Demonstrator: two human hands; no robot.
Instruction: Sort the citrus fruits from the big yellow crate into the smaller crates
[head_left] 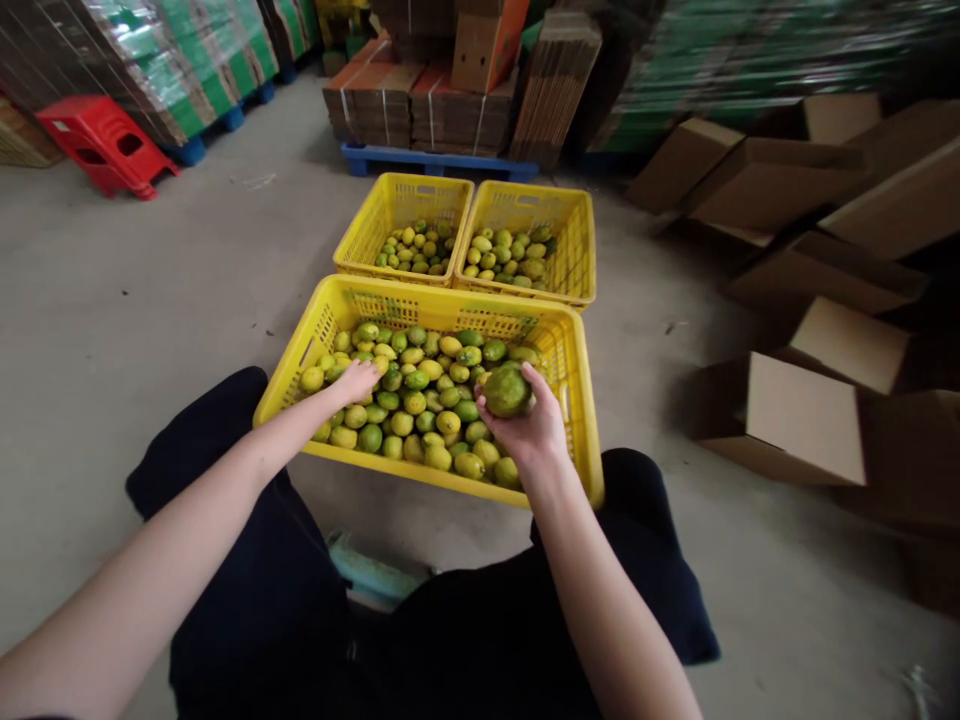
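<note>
Between my knees stands a yellow plastic crate holding many green and yellow lemons. My right hand is raised over the crate's right side, its fingers wrapped round a large green lemon. On the left, my left hand reaches down into the pile. Its fingers are curled against a yellow lemon, and their tips are partly hidden among the fruit.
Behind the crate, a left yellow crate and a right yellow crate hold more lemons. Open cardboard boxes lie to the right. A red stool stands at the far left. Flattened cartons rest on a blue pallet.
</note>
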